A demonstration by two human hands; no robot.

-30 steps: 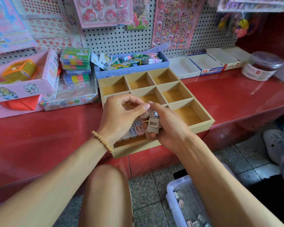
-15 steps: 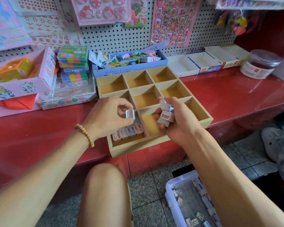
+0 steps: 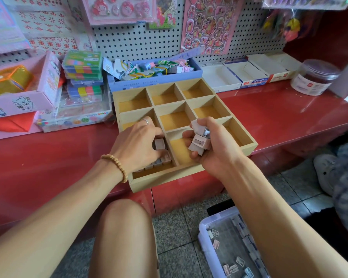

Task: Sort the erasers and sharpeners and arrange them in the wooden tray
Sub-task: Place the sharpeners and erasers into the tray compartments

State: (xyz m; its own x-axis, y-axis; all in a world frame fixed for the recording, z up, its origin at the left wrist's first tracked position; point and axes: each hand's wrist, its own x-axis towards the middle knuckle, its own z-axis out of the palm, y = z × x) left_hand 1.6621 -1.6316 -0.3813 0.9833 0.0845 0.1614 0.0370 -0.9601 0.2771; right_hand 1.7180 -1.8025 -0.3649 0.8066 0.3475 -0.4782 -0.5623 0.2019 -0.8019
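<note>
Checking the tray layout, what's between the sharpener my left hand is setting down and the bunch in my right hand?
In the head view, a wooden divider and part of the bare near-middle compartment.

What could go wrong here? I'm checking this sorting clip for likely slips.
The right hand grips a loose cluster of sharpeners; one could slip out and drop. The wooden tray overhangs the red counter's edge, so pressure from the left hand, which is setting a sharpeners piece in the near-left compartment, might tip it.
</note>
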